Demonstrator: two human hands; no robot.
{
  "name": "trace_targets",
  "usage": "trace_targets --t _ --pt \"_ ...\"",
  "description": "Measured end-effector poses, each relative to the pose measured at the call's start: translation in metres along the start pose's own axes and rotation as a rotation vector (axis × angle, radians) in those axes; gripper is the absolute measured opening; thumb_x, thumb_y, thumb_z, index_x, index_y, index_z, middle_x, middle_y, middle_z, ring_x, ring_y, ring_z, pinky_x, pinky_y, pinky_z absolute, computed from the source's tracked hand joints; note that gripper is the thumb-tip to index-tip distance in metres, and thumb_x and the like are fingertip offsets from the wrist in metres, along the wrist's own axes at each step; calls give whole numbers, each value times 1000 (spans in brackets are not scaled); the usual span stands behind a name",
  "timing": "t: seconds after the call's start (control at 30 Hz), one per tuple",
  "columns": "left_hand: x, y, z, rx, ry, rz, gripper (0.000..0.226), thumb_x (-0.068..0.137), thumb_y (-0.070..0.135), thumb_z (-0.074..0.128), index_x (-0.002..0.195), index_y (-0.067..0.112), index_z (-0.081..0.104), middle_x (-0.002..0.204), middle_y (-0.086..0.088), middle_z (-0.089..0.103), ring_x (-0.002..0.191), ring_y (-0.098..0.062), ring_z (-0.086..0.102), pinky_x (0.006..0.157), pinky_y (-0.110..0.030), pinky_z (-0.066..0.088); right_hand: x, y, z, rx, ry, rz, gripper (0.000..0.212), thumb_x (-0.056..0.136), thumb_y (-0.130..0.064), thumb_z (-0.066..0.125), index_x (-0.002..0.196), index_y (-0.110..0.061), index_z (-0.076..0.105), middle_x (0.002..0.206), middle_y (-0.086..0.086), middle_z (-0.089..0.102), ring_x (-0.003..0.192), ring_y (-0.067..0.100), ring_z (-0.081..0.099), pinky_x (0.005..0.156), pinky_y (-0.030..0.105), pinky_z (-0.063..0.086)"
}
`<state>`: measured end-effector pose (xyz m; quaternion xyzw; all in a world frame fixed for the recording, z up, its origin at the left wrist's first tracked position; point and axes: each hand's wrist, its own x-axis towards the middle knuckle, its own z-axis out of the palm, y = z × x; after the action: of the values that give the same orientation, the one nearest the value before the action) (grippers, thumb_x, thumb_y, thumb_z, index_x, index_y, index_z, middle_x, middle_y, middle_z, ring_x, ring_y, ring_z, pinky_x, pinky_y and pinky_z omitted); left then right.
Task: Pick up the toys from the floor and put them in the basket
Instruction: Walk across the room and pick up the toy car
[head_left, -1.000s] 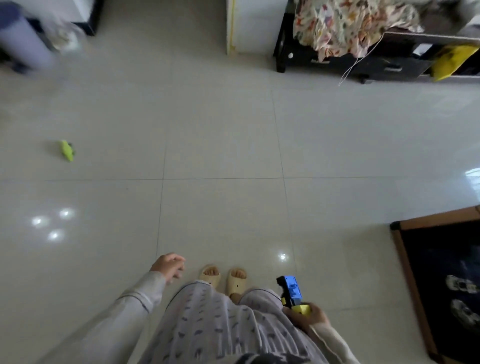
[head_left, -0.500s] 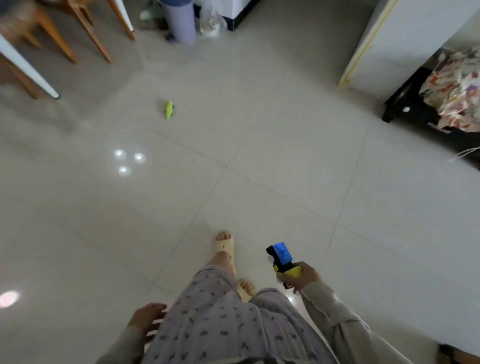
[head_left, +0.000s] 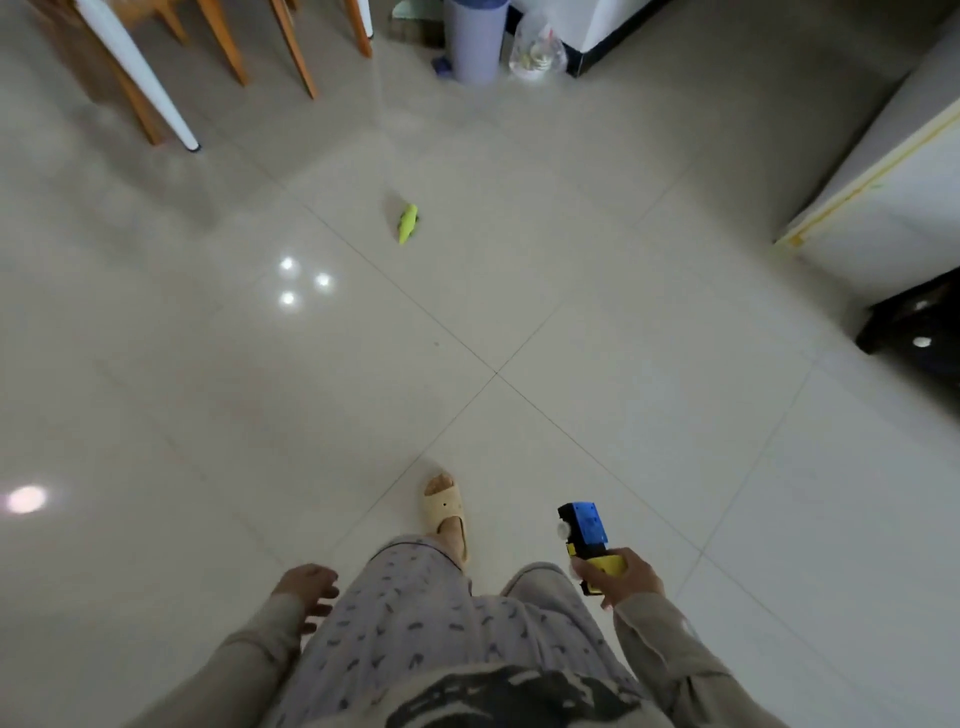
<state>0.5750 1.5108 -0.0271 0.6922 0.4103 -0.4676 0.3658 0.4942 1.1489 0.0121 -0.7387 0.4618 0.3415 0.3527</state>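
Observation:
A small green toy (head_left: 408, 223) lies on the pale tiled floor, well ahead of me near the top middle of the view. My right hand (head_left: 621, 577) is closed around a blue and yellow toy vehicle (head_left: 587, 535), held low beside my right leg. My left hand (head_left: 309, 590) hangs by my left thigh with the fingers loosely apart and nothing in it. No basket is in view.
Wooden chair legs (head_left: 228, 49) and a white table leg (head_left: 137, 75) stand at the top left. A lilac bin (head_left: 475, 39) and a plastic bag (head_left: 535, 52) sit at the top. A white cabinet (head_left: 883, 208) and black furniture (head_left: 919, 322) are on the right.
The view has swung left and I have stepped forward: the green toy now lies nearer and more central. The table, chairs and bin came into view. My right hand still holds the vehicle.

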Motion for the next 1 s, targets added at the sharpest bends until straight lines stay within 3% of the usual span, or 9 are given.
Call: trace_targets --t 0.1,0.3,0.43,0.6,0.7,0.8,0.9,1.0 --pt "-1 76 -1 78 -62 116 11 94 14 47 95 7 55 97 -16 58 62 -21 51 60 -23 35 17 -27 -19 -25 37 41 40 76 -44 71 102 -16 58 79 4 70 54 19 61 76 27 50" --pt "-18 223 -6 97 -134 339 12 95 12 45 92 12 56 79 -3 60 62 -16 54 57 -22 38 53 -75 -63 10 31 47 27 78 -33 73 90 -10 68 66 7 69 49 23 58 71 36 53" --pt "-21 290 -9 43 -162 392 22 96 10 43 81 18 57 77 1 59 64 -14 54 56 -23 39 83 -119 -87 -29 32 45 19 78 -30 73 75 -15 62 65 8 66 49 20 57 72 36 52" --pt "5 326 -13 14 -103 301 20 95 8 42 83 16 55 80 -4 59 60 -16 52 55 -21 36 146 -207 -119 -119 -64 -29 27 81 -27 69 91 -2 69 72 10 66 55 18 57 56 24 43" --pt "19 330 -21 66 -38 184 14 93 5 43 88 11 54 89 -12 57 57 -16 49 44 -17 37 178 -274 -142 -149 -90 -100 31 81 -29 69 95 -2 70 76 11 66 62 23 58 65 28 46" --pt "30 327 -26 106 45 75 18 91 7 46 76 14 54 91 -14 59 54 -15 49 41 -17 38 199 -347 -165 -140 -83 -147 27 80 -33 69 90 -8 68 79 12 69 66 26 59 73 34 49" --pt "36 340 -30 105 82 41 22 91 3 48 72 10 55 97 -15 60 74 -22 55 39 -11 40 219 -420 -187 -115 -71 -213 21 78 -32 72 80 -13 63 65 4 63 50 20 54 59 29 46" --pt "40 363 -35 94 54 6 21 95 5 45 81 7 61 126 -17 59 99 -19 51 67 -17 39 234 -482 -204 -121 -65 -295 20 76 -30 75 78 -19 59 64 5 62 47 19 52 54 26 43"
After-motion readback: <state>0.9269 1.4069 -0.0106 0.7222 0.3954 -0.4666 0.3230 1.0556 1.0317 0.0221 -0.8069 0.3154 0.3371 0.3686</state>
